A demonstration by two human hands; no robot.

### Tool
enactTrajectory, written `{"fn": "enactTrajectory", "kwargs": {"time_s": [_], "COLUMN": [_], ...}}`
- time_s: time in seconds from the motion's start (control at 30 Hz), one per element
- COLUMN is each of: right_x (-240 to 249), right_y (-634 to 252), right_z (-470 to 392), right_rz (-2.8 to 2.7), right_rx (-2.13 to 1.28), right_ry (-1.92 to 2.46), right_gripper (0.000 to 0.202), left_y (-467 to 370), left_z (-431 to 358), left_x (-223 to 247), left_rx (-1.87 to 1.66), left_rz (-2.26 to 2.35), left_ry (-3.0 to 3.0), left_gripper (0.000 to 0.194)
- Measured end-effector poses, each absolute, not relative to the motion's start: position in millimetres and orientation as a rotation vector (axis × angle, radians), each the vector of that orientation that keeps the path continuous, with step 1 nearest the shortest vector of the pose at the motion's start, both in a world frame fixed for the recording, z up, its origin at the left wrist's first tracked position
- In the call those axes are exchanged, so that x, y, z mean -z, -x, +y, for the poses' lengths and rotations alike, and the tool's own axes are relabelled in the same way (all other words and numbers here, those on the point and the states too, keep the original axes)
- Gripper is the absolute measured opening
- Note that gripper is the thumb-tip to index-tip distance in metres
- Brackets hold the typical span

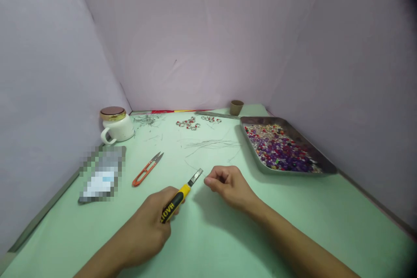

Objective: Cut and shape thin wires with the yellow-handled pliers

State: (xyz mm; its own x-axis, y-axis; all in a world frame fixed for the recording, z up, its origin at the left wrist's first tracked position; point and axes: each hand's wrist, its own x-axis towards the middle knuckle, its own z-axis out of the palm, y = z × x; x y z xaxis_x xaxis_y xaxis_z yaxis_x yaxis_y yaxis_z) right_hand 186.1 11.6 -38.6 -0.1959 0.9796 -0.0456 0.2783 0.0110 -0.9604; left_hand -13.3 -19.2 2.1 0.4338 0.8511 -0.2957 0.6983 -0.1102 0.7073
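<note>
My left hand point(148, 219) is closed round yellow-and-black pliers point(177, 202), seen edge-on, with the short metal jaws pointing up and right. Just right of the jaws, my right hand point(230, 184) is curled, thumb against forefinger in a pinch. Whatever those fingertips hold, if anything, is too small to make out. Beyond both hands lie thin loose wires point(211, 143) on the green tabletop. Orange-handled thread snips point(148, 169) rest to the left of the pliers. Farther back are small wire-and-red-bead pieces point(188, 123).
At right stands a metal tray point(295, 173) holding many mixed beads point(283, 150). A small brown cup point(236, 107) is behind it. To the left are a lidded white mug point(119, 130), a blurred-out flat object point(104, 176) and wire scraps point(148, 119). Pale walls enclose the table.
</note>
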Motion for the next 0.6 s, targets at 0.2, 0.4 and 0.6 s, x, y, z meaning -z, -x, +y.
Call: {"fn": "enactTrajectory", "kwargs": {"time_s": [0.2, 0.4, 0.6], "right_x": [39, 42, 45], "right_y": [-183, -180, -183], "right_z": [14, 17, 18], "right_rz": [-1.423, -1.234, -0.992], "right_rx": [-1.446, -1.494, -1.595], "right_ry": [1.296, 1.312, 1.235], "right_gripper": [0.010, 0.013, 0.020], "left_y": [18, 19, 24], "left_z": [-16, -17, -10], "left_x": [3, 2, 0], "left_rx": [-0.203, -0.205, -0.307], "left_rz": [1.300, 1.215, 1.155], "left_ry": [-1.914, -1.835, -1.635], "left_gripper": [0.024, 0.029, 0.028]}}
